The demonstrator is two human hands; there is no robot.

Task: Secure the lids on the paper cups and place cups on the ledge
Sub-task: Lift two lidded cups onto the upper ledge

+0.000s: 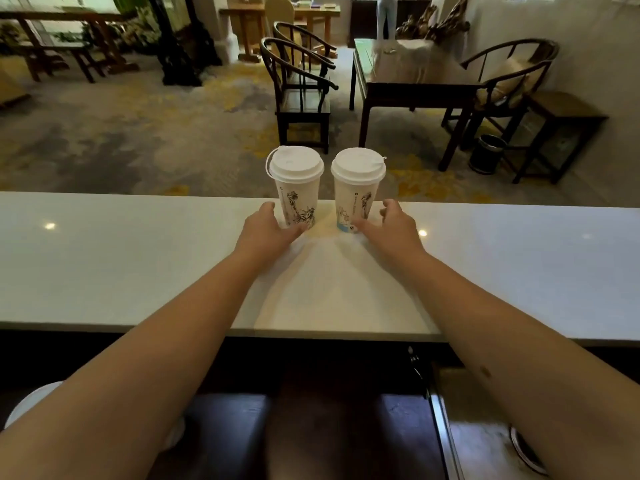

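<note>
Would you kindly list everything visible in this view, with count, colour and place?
paper cups: two, white with drawings, side by side on the ledge's far edge
lids: two, white, one on each cup
ledge: one, white, across the foreground
chairs: three, dark wood, beyond the ledge
table: one, dark, right of centre
bin: one, black, under the table's right side
left hand: open, at the left cup's base
right hand: open, at the right cup's base

floor: grey-and-yellow patterned carpet [138, 133]
furniture: dark wooden armchairs [301, 95], dark table [408, 81], stool [564, 112], black bin [486, 154]
walls: white wall [595, 46] at right
light: daylight from far windows
</note>
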